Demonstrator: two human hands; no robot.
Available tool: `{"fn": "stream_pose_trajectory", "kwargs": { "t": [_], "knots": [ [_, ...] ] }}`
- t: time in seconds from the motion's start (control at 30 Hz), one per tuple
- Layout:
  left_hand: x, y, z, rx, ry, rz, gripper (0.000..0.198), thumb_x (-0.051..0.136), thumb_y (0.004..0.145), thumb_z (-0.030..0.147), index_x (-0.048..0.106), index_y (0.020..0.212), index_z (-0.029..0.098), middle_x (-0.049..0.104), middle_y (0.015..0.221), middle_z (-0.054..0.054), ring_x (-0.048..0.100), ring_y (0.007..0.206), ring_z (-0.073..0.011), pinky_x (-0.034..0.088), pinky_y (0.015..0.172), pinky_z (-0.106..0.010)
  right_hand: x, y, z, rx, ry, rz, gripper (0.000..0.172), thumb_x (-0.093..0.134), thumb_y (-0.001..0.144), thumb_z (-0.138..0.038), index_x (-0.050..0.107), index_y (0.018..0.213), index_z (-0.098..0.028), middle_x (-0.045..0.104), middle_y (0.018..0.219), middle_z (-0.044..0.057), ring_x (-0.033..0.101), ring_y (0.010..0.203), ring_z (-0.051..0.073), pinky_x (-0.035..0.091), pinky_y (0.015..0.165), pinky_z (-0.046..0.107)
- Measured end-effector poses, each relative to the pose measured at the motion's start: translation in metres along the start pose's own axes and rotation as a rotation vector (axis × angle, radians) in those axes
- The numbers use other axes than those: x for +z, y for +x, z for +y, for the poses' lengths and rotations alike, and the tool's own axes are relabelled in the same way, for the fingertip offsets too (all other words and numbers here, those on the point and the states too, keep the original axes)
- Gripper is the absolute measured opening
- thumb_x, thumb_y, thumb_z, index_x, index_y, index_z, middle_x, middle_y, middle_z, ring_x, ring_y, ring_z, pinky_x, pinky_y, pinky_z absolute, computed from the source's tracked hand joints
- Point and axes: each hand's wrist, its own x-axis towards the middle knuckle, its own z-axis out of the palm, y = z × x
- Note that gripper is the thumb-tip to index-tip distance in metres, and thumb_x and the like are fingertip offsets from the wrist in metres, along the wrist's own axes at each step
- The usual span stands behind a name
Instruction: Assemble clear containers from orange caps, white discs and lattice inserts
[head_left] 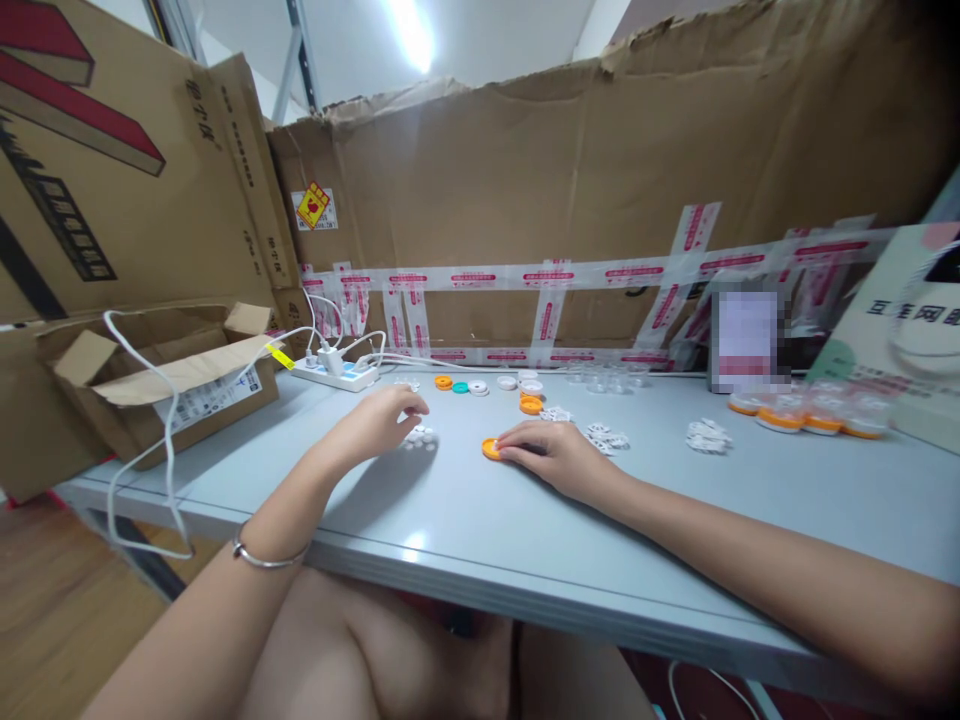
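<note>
My left hand (381,420) hovers with its fingers loosely bent and apart, beside a cluster of small white round pieces (420,438) on the table. Nothing shows in it. My right hand (555,455) rests on the table, its fingertips pinched at the right edge of a shallow orange round cap (490,449) lying flat. A small white bit shows at those fingertips, too small to name. Behind the right hand lies another orange cap (531,405), beside a heap of white pieces (556,414). One more white heap (606,438) is to its right.
Further back sit orange (443,382), green (460,387) and white caps (507,382), plus clear cups (607,376). Rightward are a white pile (708,436), orange-based clear containers (814,410) and a blurred phone-like object (747,340). A power strip (337,373) and open carton (202,385) stand left.
</note>
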Motion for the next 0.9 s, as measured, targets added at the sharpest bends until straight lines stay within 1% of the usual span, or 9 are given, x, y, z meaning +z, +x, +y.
{"fn": "stream_pose_trajectory", "kwargs": {
  "t": [0.07,0.13,0.23,0.37,0.5,0.67,0.77,0.9],
  "knots": [
    [0.000,-0.002,-0.004,-0.005,0.003,-0.053,0.016,0.052,0.076,0.014,0.068,0.080,0.014,0.067,0.079,-0.007,0.060,0.072,-0.0176,0.046,0.068,-0.027,0.000,0.000,0.000,0.032,0.021,0.006,0.016,0.057,0.080,-0.030,0.071,0.080,-0.023,0.071,0.088,0.003,0.064,0.084,0.020,0.049,0.079,0.033],
    [0.003,-0.003,-0.004,-0.001,0.007,-0.094,0.016,0.054,0.075,0.015,0.069,0.080,0.015,0.067,0.078,-0.006,0.060,0.071,-0.0166,0.046,0.065,-0.024,0.000,0.000,0.001,0.062,0.035,0.013,0.015,0.058,0.079,-0.031,0.070,0.078,-0.022,0.072,0.087,0.003,0.064,0.081,0.020,0.049,0.077,0.033],
    [0.010,-0.002,-0.001,0.023,0.020,-0.135,0.017,0.055,0.074,0.016,0.071,0.083,0.017,0.068,0.082,-0.006,0.061,0.073,-0.0163,0.045,0.067,-0.022,0.001,0.001,0.001,0.102,0.045,0.021,0.015,0.058,0.077,-0.033,0.067,0.074,-0.021,0.071,0.084,0.003,0.063,0.078,0.019,0.049,0.074,0.033],
    [0.015,-0.001,0.002,0.068,0.040,-0.180,0.021,0.053,0.075,0.013,0.073,0.080,0.019,0.068,0.079,-0.005,0.061,0.072,-0.0156,0.045,0.069,-0.022,0.001,0.000,0.001,0.137,0.048,0.017,0.016,0.059,0.075,-0.035,0.062,0.073,-0.020,0.068,0.079,0.002,0.062,0.073,0.017,0.050,0.069,0.032],
    [0.015,-0.003,0.004,0.093,0.059,-0.186,0.025,0.049,0.076,0.010,0.073,0.082,0.018,0.068,0.080,-0.005,0.061,0.073,-0.0156,0.045,0.069,-0.022,0.000,0.000,-0.001,0.144,0.034,0.013,0.019,0.062,0.073,-0.037,0.059,0.077,-0.019,0.065,0.079,0.002,0.060,0.074,0.017,0.049,0.071,0.032],
    [0.015,-0.004,0.005,0.091,0.089,-0.184,0.024,0.049,0.078,0.015,0.071,0.085,0.019,0.068,0.084,-0.005,0.061,0.075,-0.0162,0.044,0.070,-0.022,0.000,-0.001,-0.004,0.137,0.023,0.000,0.023,0.061,0.074,-0.038,0.057,0.087,-0.020,0.065,0.091,0.004,0.059,0.080,0.018,0.047,0.073,0.032],
    [0.017,-0.003,0.007,0.066,0.130,-0.174,0.024,0.047,0.079,0.016,0.071,0.085,0.018,0.069,0.085,-0.006,0.061,0.076,-0.0174,0.044,0.069,-0.024,0.000,-0.001,-0.003,0.119,0.025,-0.013,0.020,0.058,0.077,-0.035,0.057,0.091,-0.021,0.065,0.093,0.003,0.060,0.081,0.018,0.046,0.074,0.032],
    [0.019,-0.001,0.011,0.034,0.192,-0.157,0.024,0.047,0.077,0.017,0.071,0.081,0.017,0.069,0.082,-0.008,0.062,0.075,-0.0185,0.044,0.066,-0.024,0.000,-0.001,-0.002,0.086,0.036,-0.031,0.014,0.054,0.080,-0.030,0.058,0.090,-0.021,0.066,0.092,0.003,0.059,0.082,0.016,0.045,0.074,0.030]
  ]
}}
